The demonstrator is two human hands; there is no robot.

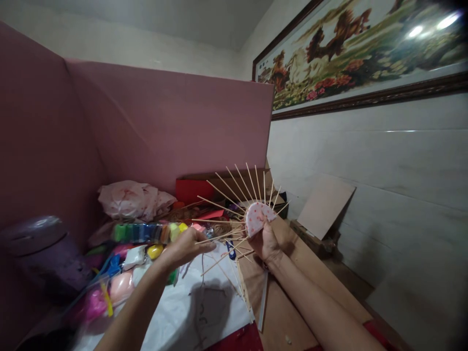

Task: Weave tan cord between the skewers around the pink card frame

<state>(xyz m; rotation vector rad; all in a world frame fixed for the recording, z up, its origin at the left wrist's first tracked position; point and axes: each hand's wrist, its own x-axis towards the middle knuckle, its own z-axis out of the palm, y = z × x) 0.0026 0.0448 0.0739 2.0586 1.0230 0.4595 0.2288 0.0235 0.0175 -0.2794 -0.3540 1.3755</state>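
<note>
Above the desk [280, 312], the right hand [268, 243] clasps a white, red-dotted, fabric-like disc [255, 218] fringed with thin wooden sticks [227, 187]; the left hand [186, 248], nearly closed, pinches one stick's outer end, its length slanting rightward to the disc.

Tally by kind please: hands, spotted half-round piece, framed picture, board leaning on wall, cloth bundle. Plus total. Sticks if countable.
Hands: 2 (left hand, right hand)
Spotted half-round piece: 1
Framed picture: 1
Leaning board: 1
Cloth bundle: 1
Total: 6
Sticks overlap, can't count exactly; excluded.
</note>
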